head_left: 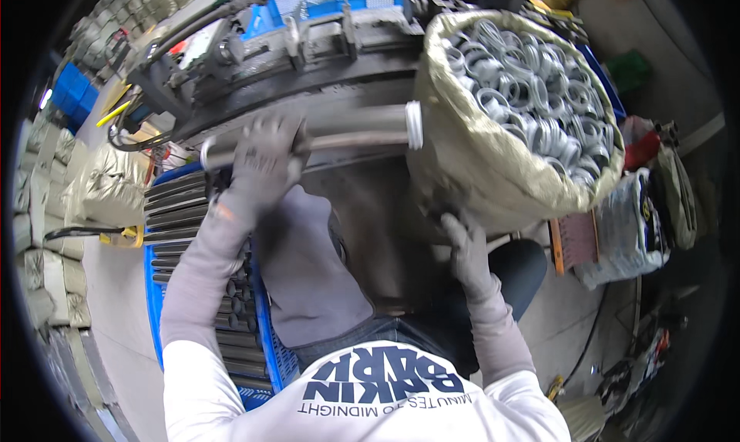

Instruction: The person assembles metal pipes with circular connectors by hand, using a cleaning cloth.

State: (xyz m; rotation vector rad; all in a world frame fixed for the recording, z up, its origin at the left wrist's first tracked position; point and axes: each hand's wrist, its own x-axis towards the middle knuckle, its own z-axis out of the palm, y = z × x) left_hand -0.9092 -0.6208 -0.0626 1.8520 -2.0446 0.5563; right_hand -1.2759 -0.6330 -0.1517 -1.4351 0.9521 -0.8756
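Note:
My left hand (266,153), in a grey glove, is wrapped round a dark grey tube (356,121) held crosswise in front of me. A pale ring (415,125) sits on the tube's right end, and a light rim shows at its left end. My right hand (466,257), also gloved, is low beside the near side of a large cream sack (455,145). Its dark fingertips are blurred, so whether they hold anything does not show. Grey-white rings (532,95) in great number fill the sack.
Beyond the tube stands a dark metal machine (324,53). To my left, a blue crate (152,288) holds several dark tubes (181,203). Wrapped bundles (116,176) are piled farther left. A clear plastic bag (617,238) is beside the sack, with a cable (590,346) on the floor.

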